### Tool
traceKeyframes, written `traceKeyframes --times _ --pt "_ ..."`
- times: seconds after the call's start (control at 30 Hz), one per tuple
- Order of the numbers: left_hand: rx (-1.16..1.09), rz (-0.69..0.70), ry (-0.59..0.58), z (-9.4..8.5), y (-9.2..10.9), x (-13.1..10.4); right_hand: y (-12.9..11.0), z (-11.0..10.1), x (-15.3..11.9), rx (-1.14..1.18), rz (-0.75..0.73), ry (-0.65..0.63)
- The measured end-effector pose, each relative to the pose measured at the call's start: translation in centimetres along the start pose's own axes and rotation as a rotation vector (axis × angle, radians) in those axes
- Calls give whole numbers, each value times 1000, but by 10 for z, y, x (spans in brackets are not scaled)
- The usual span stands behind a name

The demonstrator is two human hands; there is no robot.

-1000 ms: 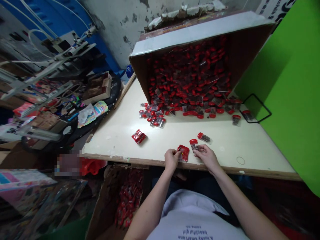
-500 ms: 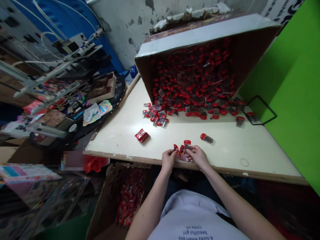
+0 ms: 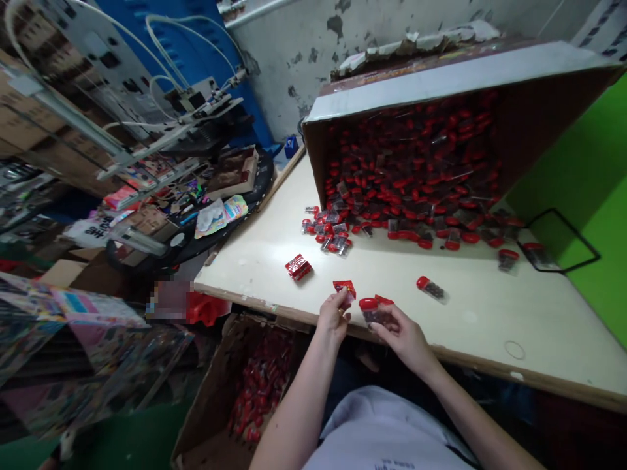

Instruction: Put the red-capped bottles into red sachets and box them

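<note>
My left hand (image 3: 335, 314) pinches a small red printed card or packet (image 3: 345, 288) just above the table's front edge. To its right, my right hand (image 3: 402, 334) is closed on a small clear container with a red cap (image 3: 368, 312) and dark contents. A second red piece shows behind that container, partly hidden by my fingers. On the tabletop to the left lies a stack of red printed packets (image 3: 298, 267). Another red-capped container (image 3: 432, 289) rests on its side, right of my right hand.
A large cardboard box (image 3: 392, 91) lies on its side, full of red-capped containers, several spilled out in front. Below the table edge stands an open carton (image 3: 206, 391) of red pieces. A black wire frame (image 3: 563, 219) and a rubber band (image 3: 514, 350) are at right.
The view has shifted left. My hands have moved apart, the left with one red piece, the right lifting the red-capped container with another red piece.
</note>
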State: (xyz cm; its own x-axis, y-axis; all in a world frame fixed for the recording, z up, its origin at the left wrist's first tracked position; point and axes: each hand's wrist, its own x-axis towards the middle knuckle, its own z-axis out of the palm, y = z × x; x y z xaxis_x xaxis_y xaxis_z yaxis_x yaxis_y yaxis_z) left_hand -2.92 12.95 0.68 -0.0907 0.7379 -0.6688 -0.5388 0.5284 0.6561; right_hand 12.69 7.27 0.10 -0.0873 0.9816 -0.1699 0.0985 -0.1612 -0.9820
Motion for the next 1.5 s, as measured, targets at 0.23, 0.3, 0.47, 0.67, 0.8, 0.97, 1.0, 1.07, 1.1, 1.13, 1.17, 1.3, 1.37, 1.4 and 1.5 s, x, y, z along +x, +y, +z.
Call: traceKeyframes --times 0.23,0.3,0.47,0.67,0.8,0.97,1.0,1.07,1.1,1.13,1.17,1.3,1.37,1.4,1.5 --pt "-201 -69 -127 3 6 -17 -9 11 11 -123 -44 52" --pt "-223 -85 -118 2 8 -21 -10 10 12 -143 -51 48" --pt "-194 -89 -69 1 10 -19 -12 5 7 -153 -65 57" --pt "-234 -79 26 1 13 -12 -10 -1 -5 -168 -58 72" --pt "-231 -90 12 3 16 -14 -11 3 -10 -174 -50 64" --pt "-261 -127 -28 7 15 -23 -13 11 -6 -17 -9 67" --pt "-278 -133 -32 8 15 -24 -13 12 -6 0 -8 61" --pt "-317 -142 -42 10 14 -25 -13 14 -6 6 -10 46" --pt "-336 -146 -50 11 14 -26 -12 14 -6 6 -9 35" --pt "-352 -151 -56 12 13 -26 -11 14 -7 8 -7 25" --pt "-361 -157 -60 12 13 -26 -10 14 -8 15 -1 14" --pt "-340 -174 -69 16 11 -27 -6 13 -8 75 44 -9" --pt "-325 -157 -74 17 8 -28 -6 13 -7 113 70 -7" --pt "-322 -149 -74 17 6 -28 -6 13 -6 127 76 -4" --pt "-311 -128 -75 17 2 -27 -6 15 -4 142 76 1"
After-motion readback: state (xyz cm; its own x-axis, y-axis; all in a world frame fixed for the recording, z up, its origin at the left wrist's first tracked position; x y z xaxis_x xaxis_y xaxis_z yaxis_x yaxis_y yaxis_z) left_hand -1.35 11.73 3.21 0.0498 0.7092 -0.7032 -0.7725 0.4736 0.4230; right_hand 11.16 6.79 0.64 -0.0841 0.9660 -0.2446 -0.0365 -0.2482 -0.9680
